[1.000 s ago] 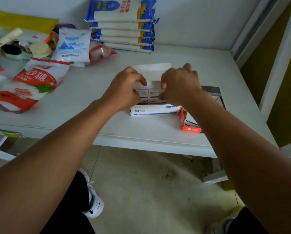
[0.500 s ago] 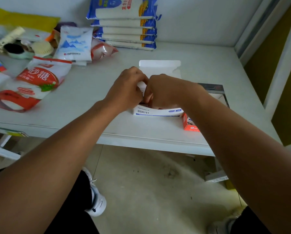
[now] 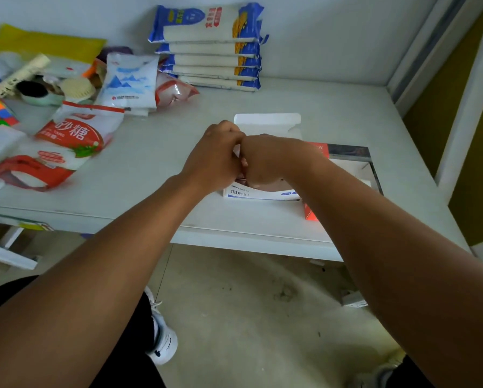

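Note:
A white carton with blue print lies on the white table near its front edge, its lid flap folded back. My left hand and my right hand meet knuckle to knuckle right above the carton's open top, fingers curled down into it. A sliver of a small white box shows between the two hands, which seem to grip it. The rest of the carton's contents is hidden under the hands.
An orange-red box and a dark-rimmed open box sit just right of the carton. Stacked blue noodle packs stand at the back wall. A red sugar bag, a white-blue bag and clutter fill the left.
My hands, apart at the carton's two ends a second ago, have come together over its middle and now touch. The carton has stayed in place.

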### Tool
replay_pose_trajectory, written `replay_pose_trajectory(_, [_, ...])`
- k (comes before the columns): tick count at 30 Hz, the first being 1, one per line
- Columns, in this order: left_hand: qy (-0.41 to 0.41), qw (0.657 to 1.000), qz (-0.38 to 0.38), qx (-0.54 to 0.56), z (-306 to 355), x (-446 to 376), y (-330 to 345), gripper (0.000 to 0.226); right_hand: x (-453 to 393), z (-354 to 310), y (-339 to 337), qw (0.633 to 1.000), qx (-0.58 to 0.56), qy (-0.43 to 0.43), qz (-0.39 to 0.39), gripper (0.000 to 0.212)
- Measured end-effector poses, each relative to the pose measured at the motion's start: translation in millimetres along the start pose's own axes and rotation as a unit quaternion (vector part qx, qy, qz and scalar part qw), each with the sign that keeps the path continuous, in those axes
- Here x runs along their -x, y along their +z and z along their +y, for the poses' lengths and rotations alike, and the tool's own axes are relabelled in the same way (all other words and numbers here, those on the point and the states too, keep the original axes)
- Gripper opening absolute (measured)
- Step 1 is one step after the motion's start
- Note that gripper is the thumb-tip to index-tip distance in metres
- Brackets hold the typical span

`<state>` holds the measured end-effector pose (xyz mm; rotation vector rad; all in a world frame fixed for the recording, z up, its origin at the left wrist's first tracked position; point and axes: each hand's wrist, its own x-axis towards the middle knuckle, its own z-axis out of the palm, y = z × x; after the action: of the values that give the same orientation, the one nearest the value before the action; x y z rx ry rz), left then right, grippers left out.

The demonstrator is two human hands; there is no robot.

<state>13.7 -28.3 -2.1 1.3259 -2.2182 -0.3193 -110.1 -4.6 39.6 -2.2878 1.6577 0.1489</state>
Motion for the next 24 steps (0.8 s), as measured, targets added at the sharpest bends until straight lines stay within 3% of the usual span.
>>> replay_pose_trajectory(5, [-0.019,1.0,0.008,-0.001,1,3,1,0.024,7,-2,-1,0.999,-0.001,-0.017,0.033,0.037])
replay_pose_trajectory(8, [-0.012,1.0,-0.005,0.006,2,2,-2,0.027,9,3,1,0.998,-0.024,-0.027,0.043,0.031])
replay_pose_trajectory(11, [-0.01,0.999,0.005,0.035,2,4,-9,0.038,12,13,-5,0.993,-0.11,0.002,0.048,0.008])
replay_pose_trajectory(12, [-0.022,0.998,0.012,0.059,2,5,-12,0.039,14,17,-8,0.987,-0.153,0.021,0.043,0.016])
replay_pose_trajectory(14, [-0.06,0.99,0.02,0.122,5,8,-16,0.035,21,28,-13,0.965,-0.254,0.045,0.035,0.026])
replay_pose_trajectory(18, [-0.071,0.978,0.016,0.194,17,15,-16,0.031,28,46,-11,0.903,-0.423,0.066,0.041,0.026])
replay_pose_trajectory(24, [-0.074,0.97,0.02,0.23,26,6,-14,0.012,35,54,-10,0.858,-0.497,0.072,0.113,0.014])
